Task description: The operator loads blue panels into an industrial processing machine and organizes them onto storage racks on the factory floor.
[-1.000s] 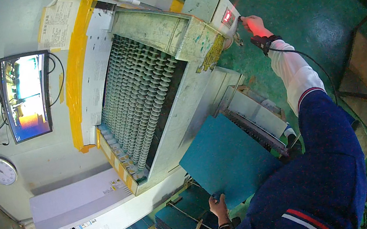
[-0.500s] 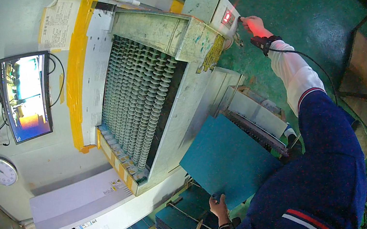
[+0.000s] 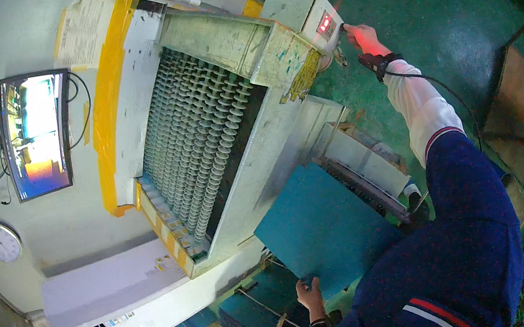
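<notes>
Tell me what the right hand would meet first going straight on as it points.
Probably the dark knob at the edge of the box, near the red display; the right hand seems to touch it, though depth is unclear.

Lit monitor (image 3: pixel 36 136), round wall clock (image 3: pixel 2 241)

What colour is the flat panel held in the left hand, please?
The panel is dark teal-blue, seen best in the head view.

No words can be read for certain: the paper (image 3: pixel 86 32) at upper left and the labels (image 3: pixel 120 319) on the air conditioner (image 3: pixel 111 281) at lower left are blurred. Red digits (image 3: pixel 325 23) glow on the box (image 3: pixel 294 5), top centre-right.
</notes>
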Available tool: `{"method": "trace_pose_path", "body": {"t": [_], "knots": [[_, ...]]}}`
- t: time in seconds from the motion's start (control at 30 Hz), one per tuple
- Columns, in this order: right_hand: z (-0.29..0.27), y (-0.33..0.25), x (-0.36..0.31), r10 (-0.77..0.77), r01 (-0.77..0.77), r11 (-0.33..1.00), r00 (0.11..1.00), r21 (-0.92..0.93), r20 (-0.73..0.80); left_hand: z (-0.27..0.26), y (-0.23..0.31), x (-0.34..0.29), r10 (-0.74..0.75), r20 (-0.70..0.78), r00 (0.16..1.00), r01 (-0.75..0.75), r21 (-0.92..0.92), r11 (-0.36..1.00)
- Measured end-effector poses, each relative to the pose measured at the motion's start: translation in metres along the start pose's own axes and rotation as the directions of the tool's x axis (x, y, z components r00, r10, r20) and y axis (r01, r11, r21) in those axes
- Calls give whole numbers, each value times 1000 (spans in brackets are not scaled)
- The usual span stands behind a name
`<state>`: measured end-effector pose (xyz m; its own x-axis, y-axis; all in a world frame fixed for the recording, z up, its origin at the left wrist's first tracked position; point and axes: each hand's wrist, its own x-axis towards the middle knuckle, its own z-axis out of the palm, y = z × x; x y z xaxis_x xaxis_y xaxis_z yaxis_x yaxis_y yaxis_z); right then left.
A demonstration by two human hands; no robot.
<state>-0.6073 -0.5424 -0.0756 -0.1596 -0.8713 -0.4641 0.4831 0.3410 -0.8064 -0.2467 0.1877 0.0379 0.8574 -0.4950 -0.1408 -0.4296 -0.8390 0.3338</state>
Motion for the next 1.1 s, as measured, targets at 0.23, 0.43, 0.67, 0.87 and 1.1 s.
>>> {"method": "trace_pose_path", "body": {"t": [0.23, 0.43, 0.67, 0.87, 1.1], "knots": [[-8, 70, -62, 170, -77, 956, 931, -282, 322, 5, -23, 6, -47, 108, 993, 45, 20, 999], [-4, 113, -211, 390, -90, 847, 774, -524, 499, 4, 3, -11, -121, 59, 991, 120, 30, 992], [28, 123, -286, 155, 280, 858, 657, -430, 738, -5, 30, -20, -53, -38, 998, 56, 90, 994], [47, 119, -291, 292, 196, 820, 665, -538, 687, -6, 35, -21, -1, -76, 997, 9, 104, 995], [55, 78, -323, 472, -119, 859, 561, -498, 680, -3, 25, -21, 57, -134, 989, -56, 14, 998]]}}
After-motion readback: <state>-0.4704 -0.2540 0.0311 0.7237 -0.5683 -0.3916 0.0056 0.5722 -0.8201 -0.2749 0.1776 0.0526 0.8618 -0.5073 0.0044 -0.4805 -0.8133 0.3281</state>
